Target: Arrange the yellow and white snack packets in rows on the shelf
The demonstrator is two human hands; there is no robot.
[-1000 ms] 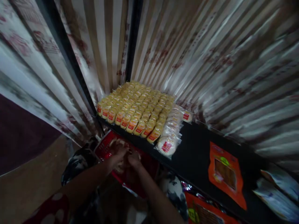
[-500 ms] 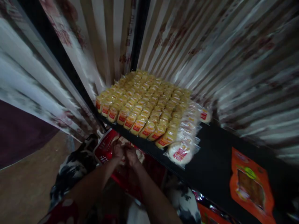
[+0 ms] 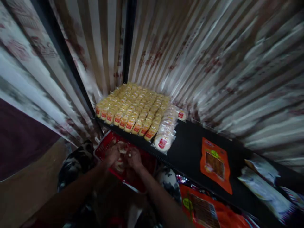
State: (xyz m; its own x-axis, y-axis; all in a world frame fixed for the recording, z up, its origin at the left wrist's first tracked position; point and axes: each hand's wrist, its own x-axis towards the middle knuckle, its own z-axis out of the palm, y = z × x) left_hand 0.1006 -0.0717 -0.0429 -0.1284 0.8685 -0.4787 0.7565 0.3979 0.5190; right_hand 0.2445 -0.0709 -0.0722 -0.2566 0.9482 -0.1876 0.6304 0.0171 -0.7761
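Both of my hands are down inside a red plastic basket point(image 3: 101, 146) below the shelf edge. My left hand point(image 3: 113, 154) is at its left side, fingers curled in against a pale piece point(image 3: 122, 149); dim light hides what exactly they grip. My right hand point(image 3: 135, 158) is a short way to the right, its fingers bent around something small and whitish that I cannot make out. Between and below the hands lie more pale, roundish pieces point(image 3: 119, 165). Their kind is too dark to tell.
On the black shelf point(image 3: 187, 142) stand tight rows of yellow wrapped round snacks point(image 3: 135, 107), with a row of white ones point(image 3: 163, 139) at their right. Farther right lie an orange packet point(image 3: 215, 163) and silvery packets point(image 3: 266, 190). More orange packets point(image 3: 204, 210) sit below. Striped sheeting lines the walls.
My hands were close together over the pale pieces and are now apart, left and right in the basket. The view has shifted, showing more of the shelf's right side.
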